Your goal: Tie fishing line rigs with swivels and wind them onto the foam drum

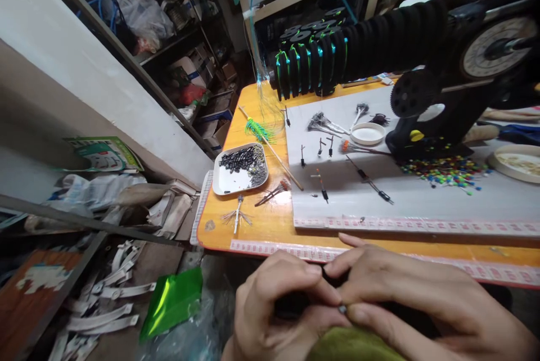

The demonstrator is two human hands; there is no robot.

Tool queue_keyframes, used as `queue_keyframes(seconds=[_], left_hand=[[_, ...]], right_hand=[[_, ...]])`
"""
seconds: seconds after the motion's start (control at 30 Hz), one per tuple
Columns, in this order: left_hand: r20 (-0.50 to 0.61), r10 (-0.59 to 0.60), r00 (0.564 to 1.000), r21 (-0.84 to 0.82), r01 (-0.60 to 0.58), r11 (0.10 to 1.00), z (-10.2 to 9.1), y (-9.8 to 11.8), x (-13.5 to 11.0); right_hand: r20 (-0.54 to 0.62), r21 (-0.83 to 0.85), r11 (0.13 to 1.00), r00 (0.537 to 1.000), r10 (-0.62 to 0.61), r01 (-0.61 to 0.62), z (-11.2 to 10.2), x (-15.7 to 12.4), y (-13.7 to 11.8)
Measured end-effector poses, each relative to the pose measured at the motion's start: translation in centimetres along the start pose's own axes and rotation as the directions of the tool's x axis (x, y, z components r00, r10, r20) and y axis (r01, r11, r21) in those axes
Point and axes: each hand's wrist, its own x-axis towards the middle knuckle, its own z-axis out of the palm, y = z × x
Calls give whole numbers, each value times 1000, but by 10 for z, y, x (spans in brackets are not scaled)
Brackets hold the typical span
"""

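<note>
Head view: left hand [260, 303] and right hand [415, 281] together pinch a tiny grey bit [342, 309], probably light, hard and easily dropped, best gripped by its edges.

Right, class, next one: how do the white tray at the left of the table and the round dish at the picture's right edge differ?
Shape: the tray is four-sided with rounded corners; the dish is round.
Contents: the tray holds black pieces and grey pieces; the dish holds pale bits.
View: the tray shows whole; the dish is cut off.
Shared: both are pale and shallow.
</note>
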Motion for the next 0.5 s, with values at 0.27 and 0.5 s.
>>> queue_keyframes(seconds=[0.27, 0.5], left_hand=[[116, 119, 986, 83, -129, 988, 0, 0, 15], [203, -13, 979, -93, 32, 995, -1, -4, 11]], right_hand=[[50, 347, 902, 965, 256, -257, 2, -3, 0], [153, 363, 900, 968, 197, -241, -7, -4, 3]])
